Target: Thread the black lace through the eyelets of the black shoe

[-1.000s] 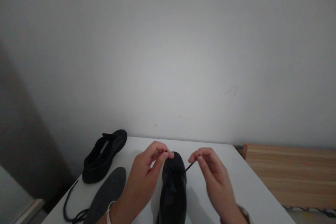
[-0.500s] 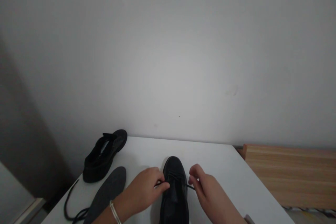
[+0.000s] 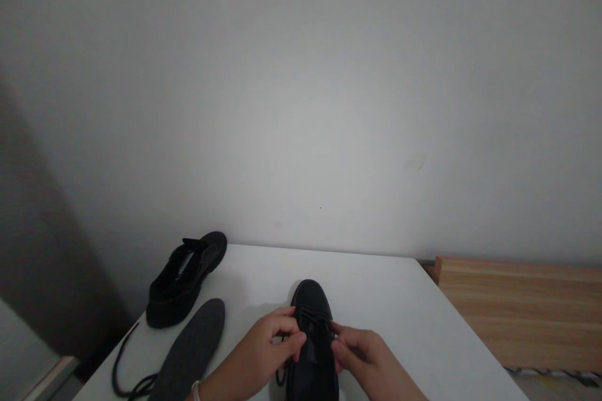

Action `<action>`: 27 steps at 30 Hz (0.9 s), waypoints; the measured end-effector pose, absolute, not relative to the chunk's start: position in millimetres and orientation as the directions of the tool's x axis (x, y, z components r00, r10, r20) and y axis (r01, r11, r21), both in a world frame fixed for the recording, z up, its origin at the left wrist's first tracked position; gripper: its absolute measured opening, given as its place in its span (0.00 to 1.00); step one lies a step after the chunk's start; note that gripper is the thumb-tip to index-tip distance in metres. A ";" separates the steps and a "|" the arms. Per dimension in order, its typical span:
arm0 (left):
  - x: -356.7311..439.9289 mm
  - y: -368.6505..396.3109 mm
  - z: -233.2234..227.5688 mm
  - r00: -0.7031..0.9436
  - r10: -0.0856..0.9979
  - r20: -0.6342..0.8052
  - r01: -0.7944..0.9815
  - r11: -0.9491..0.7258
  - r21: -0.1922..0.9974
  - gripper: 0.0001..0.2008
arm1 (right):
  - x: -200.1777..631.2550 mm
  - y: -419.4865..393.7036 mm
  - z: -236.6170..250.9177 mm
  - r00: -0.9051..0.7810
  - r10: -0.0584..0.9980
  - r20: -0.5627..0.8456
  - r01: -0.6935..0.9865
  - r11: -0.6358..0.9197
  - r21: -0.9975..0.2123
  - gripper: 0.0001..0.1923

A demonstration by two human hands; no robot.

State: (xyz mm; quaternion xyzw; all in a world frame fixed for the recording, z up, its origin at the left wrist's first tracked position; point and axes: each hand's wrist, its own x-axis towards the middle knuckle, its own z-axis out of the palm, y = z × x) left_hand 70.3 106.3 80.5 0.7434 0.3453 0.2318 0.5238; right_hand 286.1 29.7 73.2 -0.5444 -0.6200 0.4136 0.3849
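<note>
White table (image 3: 399, 307): left hand (image 3: 268, 351) and right hand (image 3: 362, 357) pinch laces (black) on shoe (image 3: 313, 326).

A white table (image 3: 399, 307) stands against a pale wall. On it, near the front middle, lies a black shoe (image 3: 313, 338), toe toward the wall. Well to the left of that shoe, at the table's far left corner, sits a second black shoe (image 3: 185, 279). Between them, nearer the front, a dark grey insole (image 3: 190, 351) lies flat, with a loose black lace (image 3: 125, 373) just beside it at the table's left edge.
</note>
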 end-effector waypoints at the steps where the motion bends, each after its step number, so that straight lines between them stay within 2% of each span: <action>1: 70.8 106.0 82.1 0.662 0.749 -0.018 0.259 -0.206 0.944 0.18 | 285.7 29.4 75.5 -0.129 0.991 0.026 0.330 0.068 -0.941 0.24; 6: 72.9 103.6 91.5 0.707 0.707 -0.020 0.209 -0.182 0.961 0.18 | 286.2 27.3 79.9 -0.184 0.982 0.038 0.256 0.085 -0.963 0.24; 13: 71.0 103.8 97.3 0.738 0.672 -0.063 0.242 -0.176 0.954 0.17 | 288.8 28.4 89.3 -0.284 0.959 0.016 0.186 0.071 -0.980 0.23; 15: 67.6 104.0 95.3 0.739 0.670 -0.067 0.268 -0.200 0.942 0.16 | 291.3 27.5 87.1 -0.278 0.961 0.009 0.225 0.074 -0.972 0.22; 18: 61.1 101.6 97.4 0.711 0.697 -0.089 0.321 -0.209 0.924 0.11 | 296.7 24.1 82.7 -0.225 0.974 -0.016 0.374 0.071 -0.925 0.19; 22: 55.0 95.9 114.3 0.635 0.773 0.002 0.337 -0.280 0.899 0.11 | 296.1 19.5 92.8 -0.109 0.990 0.095 0.564 0.140 -0.814 0.18; 24: 55.7 93.8 125.0 0.664 0.747 0.030 0.293 -0.297 0.909 0.12 | 289.6 18.6 104.6 -0.112 0.984 0.140 0.598 0.180 -0.781 0.17; 27: 62.1 92.2 136.0 0.760 0.649 0.046 0.166 -0.263 0.950 0.14 | 275.3 19.2 119.3 -0.189 0.968 0.165 0.564 0.245 -0.789 0.18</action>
